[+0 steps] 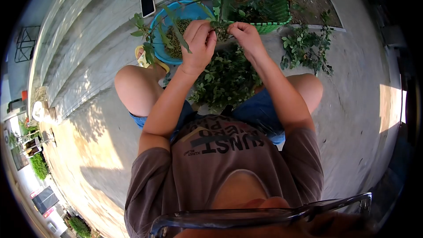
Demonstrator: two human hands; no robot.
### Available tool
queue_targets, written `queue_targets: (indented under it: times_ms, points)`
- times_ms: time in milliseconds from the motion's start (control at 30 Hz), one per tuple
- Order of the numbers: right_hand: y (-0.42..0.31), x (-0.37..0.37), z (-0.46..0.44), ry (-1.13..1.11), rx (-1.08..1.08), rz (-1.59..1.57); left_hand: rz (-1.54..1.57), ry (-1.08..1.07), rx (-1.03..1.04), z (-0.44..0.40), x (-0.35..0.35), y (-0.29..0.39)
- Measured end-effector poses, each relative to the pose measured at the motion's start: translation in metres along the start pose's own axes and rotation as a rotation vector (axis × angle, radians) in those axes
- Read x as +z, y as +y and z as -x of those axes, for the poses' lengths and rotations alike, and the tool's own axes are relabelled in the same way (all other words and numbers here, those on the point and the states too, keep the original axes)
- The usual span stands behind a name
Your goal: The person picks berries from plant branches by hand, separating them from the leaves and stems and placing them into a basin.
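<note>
Both hands' fingers [201, 31] on leafy sprig [220, 30] — basin [189, 12] near

Wore grey-brown short-sleeved T-shirt [187, 180] with black block lettering [235, 144], blue shorts [262, 111], yellow open-toed slipper [143, 62], glossy dark-framed glasses [242, 216].

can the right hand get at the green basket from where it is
Probably yes: the right hand is close to the near wall of the green basket, with nothing visible blocking the way. It seems to be pinching a leafy sprig, so it may need to let go first.
</note>
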State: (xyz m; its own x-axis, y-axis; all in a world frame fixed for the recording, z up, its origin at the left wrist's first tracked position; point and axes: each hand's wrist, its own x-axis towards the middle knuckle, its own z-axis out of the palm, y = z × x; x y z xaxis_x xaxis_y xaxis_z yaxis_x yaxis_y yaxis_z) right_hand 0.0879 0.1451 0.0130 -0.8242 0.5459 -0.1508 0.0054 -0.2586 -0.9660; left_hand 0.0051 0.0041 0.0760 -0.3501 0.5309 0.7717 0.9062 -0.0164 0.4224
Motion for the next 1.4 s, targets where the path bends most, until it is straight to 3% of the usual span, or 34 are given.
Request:
queue_targets:
  times_ms: [133,200,267,333,500,600,800,867,1400]
  points:
    - [-0.005,-0.010,-0.002,0.155,0.128,-0.253,-0.010,0.037,-0.204,-0.005,-0.007,-0.006]
    - [-0.010,-0.014,0.000,0.138,0.132,-0.350,0.239,0.076,-0.493,-0.003,-0.007,-0.020]
    - [-0.014,-0.018,0.002,0.117,0.052,-0.536,0.278,0.068,-0.553,-0.003,-0.009,-0.026]
    - [-0.014,-0.026,0.001,0.113,0.027,-0.559,0.733,0.211,-0.719,-0.013,-0.014,-0.018]
    - [-0.019,-0.029,0.003,0.078,-0.011,-0.696,0.904,0.234,-0.758,-0.016,-0.015,-0.020]
    - [-0.020,-0.029,0.005,0.124,-0.023,-0.611,0.908,0.231,-0.739,-0.016,-0.013,-0.020]
    - [-0.018,-0.042,0.004,0.315,-0.252,-0.332,0.889,0.354,-0.735,-0.016,-0.021,-0.031]
    - [-0.028,-0.050,0.005,0.310,-0.148,-0.601,0.949,0.388,-0.749,-0.019,-0.027,-0.035]
    - [-0.045,-0.053,0.017,0.176,-0.149,-0.783,1.567,0.278,-1.416,0.003,-0.002,-0.030]
